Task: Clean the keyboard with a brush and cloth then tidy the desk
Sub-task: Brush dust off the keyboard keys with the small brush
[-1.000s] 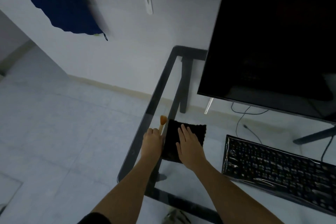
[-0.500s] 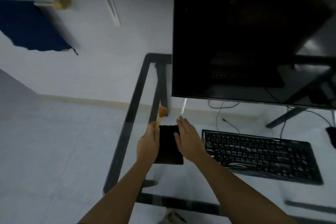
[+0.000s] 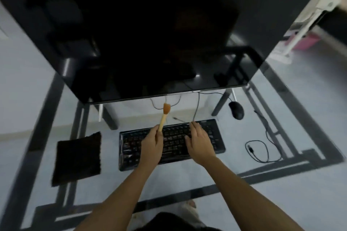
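Two hands over the keyboard, seen from the head camera. It's a black full-width board lying flat near the front middle of the glass desk, just below the big dark monitor. Its keys catch small orange and white glints. The surface is glossy, with a wrinkled sheen along the left end (a film over it, by the look, though the blur makes that hard to settle).

Left hand is closed round the pale wooden handle of the brush, gripping it low. The brush tilts up and away, its short orange tuft of bristles above the keyboard's far edge and clear of the keys. Right hand has straight, slightly spread fingers over the right half of the keys, holding nothing — whether the fingertips actually press, I cannot tell.

Left of the keyboard and apart from it, the cloth lies flat: dark, roughly square, nappy pile, ragged edges. Off to the right a black rounded mouse sits by a monitor leg. Nearer, a thin black cable loops loosely on the glass. The desk top is transparent — dark metal frame beneath, pale floor showing through.
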